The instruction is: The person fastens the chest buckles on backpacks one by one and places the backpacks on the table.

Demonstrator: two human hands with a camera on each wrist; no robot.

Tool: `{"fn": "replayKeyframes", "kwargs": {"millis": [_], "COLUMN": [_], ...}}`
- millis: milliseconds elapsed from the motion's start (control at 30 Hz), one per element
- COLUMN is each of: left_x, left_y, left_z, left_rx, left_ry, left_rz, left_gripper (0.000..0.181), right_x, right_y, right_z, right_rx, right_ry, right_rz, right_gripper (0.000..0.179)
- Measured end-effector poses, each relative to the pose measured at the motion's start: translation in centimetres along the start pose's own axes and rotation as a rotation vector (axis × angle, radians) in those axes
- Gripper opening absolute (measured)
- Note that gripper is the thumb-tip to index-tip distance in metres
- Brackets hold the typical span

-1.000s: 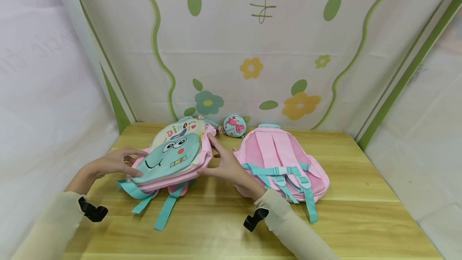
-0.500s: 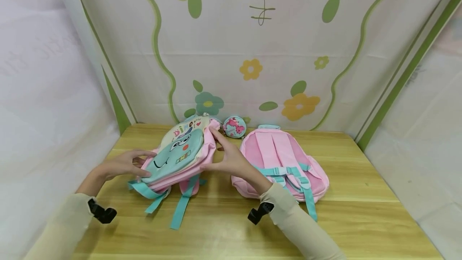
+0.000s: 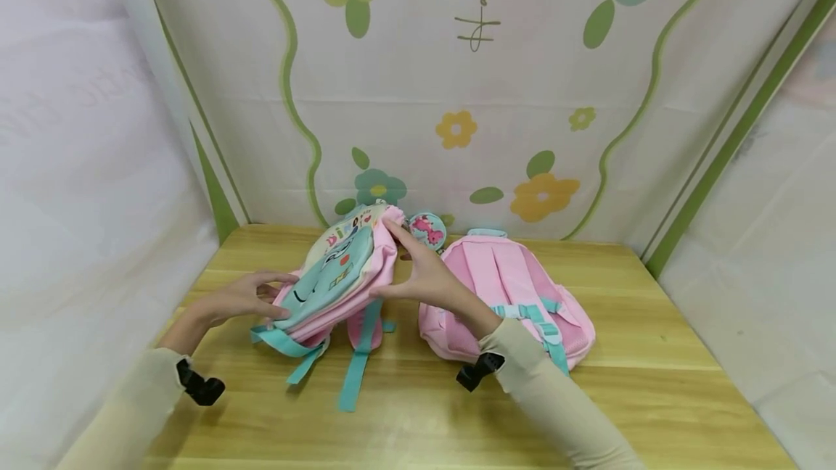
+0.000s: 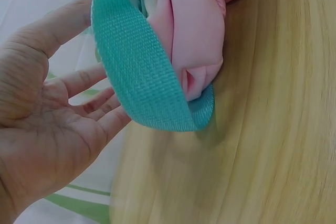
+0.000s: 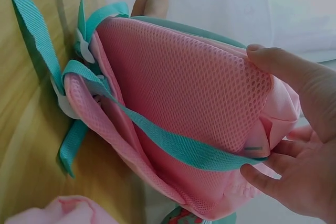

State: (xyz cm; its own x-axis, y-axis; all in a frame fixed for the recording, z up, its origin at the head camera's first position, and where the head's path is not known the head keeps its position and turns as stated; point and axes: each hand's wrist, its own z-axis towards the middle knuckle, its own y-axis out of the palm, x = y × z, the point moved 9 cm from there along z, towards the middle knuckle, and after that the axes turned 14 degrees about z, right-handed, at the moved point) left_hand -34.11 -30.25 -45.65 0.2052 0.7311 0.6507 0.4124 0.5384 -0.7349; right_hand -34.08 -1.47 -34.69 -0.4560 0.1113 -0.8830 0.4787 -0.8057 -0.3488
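Observation:
A small children's backpack [image 3: 355, 256] with a teal smiling-face front pocket and pink sides is held tilted at the left of the head view. My left hand [image 3: 244, 299] grips its lower left side, thumb near the pocket's corner. On the opposite side, my right hand [image 3: 427, 278] grips the pink edge between thumb and fingers. The pink mesh back [image 5: 194, 82], seen in the right wrist view, stands off the tabletop at an angle. Teal webbing straps [image 3: 355, 376] hang from the bottom. In the left wrist view, a looped teal strap [image 4: 136, 72] partly hides my left fingers.
A second pink backpack [image 3: 499, 270] lies straps-up on the wooden table [image 3: 660, 354] to the right, partly behind my right forearm. Between the bags at the back is a round dinosaur pouch [image 3: 427, 231]. Flower-printed white cloth [image 3: 418, 129] walls in the back and sides.
Both hands have shifted right with the held backpack, and its front has turned more towards the left. The straps swung right with it. The second backpack stays put.

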Motion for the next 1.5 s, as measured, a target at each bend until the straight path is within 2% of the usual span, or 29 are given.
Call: {"fn": "replayKeyframes", "kwargs": {"millis": [200,533,700,967,1200,1500], "left_x": [0.3,0.9,1.5,2.4,3.9,4.9], "left_y": [0.6,1.5,2.1,3.1,4.3,5.7], "left_z": [0.6,1.4,2.1,3.0,4.0,5.0], "left_rx": [0.003,-0.018,-0.032,-0.05,-0.085,-0.072], "left_ry": [0.014,0.06,0.094,0.109,0.144,0.152], "left_rz": [-0.016,-0.088,-0.108,-0.163,-0.221,-0.278], "left_gripper": [0.076,0.072,0.073,0.072,0.072,0.071], "right_x": [-0.3,-1.9,-2.6,-3.7,-5.0,-5.4], "right_y": [-0.7,-1.3,-1.7,-2.6,-3.1,-4.0], "right_z": [0.4,1.5,2.0,2.4,3.0,3.4], "right_rx": [-0.011,-0.041,-0.062,-0.064,-0.087,-0.135], "right_ry": [0.036,-0.018,-0.025,-0.019,-0.042,-0.034], "right_rz": [-0.028,-0.045,-0.068,-0.164,-0.186,-0.204], "right_gripper": [0.114,0.112,0.112,0.11,0.108,0.106]}}
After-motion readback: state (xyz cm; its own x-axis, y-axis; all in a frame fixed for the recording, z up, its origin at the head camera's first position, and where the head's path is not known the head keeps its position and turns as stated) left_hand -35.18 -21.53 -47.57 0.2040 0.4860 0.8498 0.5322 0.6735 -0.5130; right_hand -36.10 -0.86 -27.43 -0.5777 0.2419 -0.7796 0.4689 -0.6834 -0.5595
